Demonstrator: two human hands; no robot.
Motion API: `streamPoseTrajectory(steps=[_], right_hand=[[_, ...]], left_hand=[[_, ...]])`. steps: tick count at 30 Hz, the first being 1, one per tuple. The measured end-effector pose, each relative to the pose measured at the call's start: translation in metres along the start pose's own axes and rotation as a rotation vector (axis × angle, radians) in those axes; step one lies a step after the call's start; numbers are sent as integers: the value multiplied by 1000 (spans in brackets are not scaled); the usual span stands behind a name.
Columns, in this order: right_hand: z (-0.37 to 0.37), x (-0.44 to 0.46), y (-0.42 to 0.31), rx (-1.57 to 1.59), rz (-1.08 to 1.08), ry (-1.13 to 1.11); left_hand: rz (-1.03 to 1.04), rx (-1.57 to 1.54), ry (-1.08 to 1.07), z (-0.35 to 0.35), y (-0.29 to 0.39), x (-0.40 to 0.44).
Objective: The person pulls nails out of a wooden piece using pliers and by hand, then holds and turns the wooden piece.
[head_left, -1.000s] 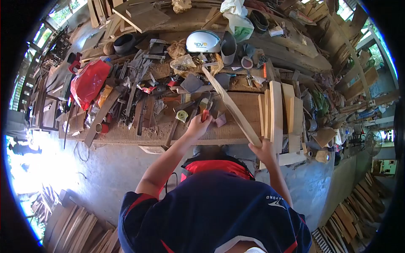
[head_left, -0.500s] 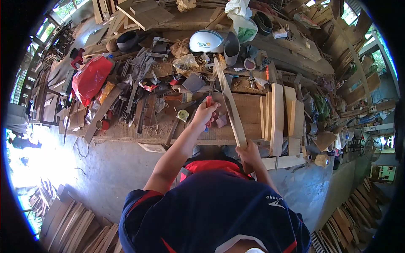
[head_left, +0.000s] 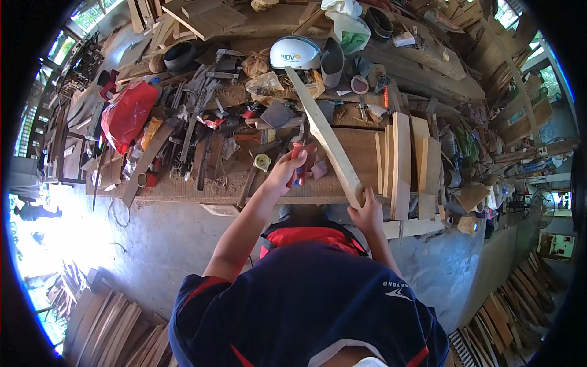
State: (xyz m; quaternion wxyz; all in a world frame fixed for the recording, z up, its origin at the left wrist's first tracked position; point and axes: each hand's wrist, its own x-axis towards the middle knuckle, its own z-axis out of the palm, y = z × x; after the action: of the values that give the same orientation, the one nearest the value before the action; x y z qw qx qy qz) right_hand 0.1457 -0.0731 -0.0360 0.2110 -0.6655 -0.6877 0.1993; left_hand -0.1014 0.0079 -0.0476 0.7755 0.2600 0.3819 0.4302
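My left hand [head_left: 286,168] is closed around the red handles of a plier-like tool [head_left: 297,150], whose dark head points away from me over the workbench [head_left: 244,194]. My right hand [head_left: 367,213] grips the near end of a long pale wooden strip [head_left: 330,144]. The strip slants up and to the left, its far end close to the white helmet [head_left: 295,54]. A yellow-green tape measure [head_left: 262,162] lies left of my left hand. Just right of that hand is a small pinkish block [head_left: 318,168].
Several pale boards [head_left: 400,165] stand at the bench's right side. A red plastic bag [head_left: 128,116] and a red cup [head_left: 147,180] are at the left. Metal tools and scraps cover the back, near a dark boot-shaped container [head_left: 332,63].
The strip has swung and turned over, its far end moving left toward the helmet and a paler face showing. The left hand has shifted slightly left and nearer with the tool.
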Motion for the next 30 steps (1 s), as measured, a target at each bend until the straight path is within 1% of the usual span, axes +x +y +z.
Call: streamPoseTrajectory(steps=[2,4,6,8,11,14,16,17,19,20,22,23,25,26,28,30], right_hand=[[0,0,0,5,6,-14],[1,0,1,9,12,-27],[4,-2,3,27,17,0],[2,-3,3,16,45,-18],[3,-3,7,11,72,-47],[6,-4,9,36,98,-77],[6,-6,8,51,126,-97],[7,-7,6,64,125,-91],[8,-10,7,76,122,-85],[10,-12,9,58,107,-56],[13,-14,12,41,95,-26],[14,-16,13,13,120,-49],[18,-21,17,-16,150,-74],[22,-24,20,-38,133,-62],[26,-29,22,-61,121,-50],[28,-33,22,8,235,-162]], left_hand=[[6,-1,-4,4,-3,1],[27,-106,0,9,-4,3],[37,-108,16,13,-3,2],[46,-109,33,13,-3,2],[5,-92,-7,11,-6,4],[14,-122,47,16,-10,8],[0,-161,160,22,-12,11],[1,-162,160,25,-13,11],[40,-126,281,33,-10,10],[41,-126,280,31,-13,13],[-105,-219,192,25,-18,18],[-109,-218,191,23,-21,21],[-251,-493,75,25,-19,20],[-256,-493,75,22,-22,23],[-315,-455,-13,18,-30,29],[-307,-460,5,21,-40,31]])
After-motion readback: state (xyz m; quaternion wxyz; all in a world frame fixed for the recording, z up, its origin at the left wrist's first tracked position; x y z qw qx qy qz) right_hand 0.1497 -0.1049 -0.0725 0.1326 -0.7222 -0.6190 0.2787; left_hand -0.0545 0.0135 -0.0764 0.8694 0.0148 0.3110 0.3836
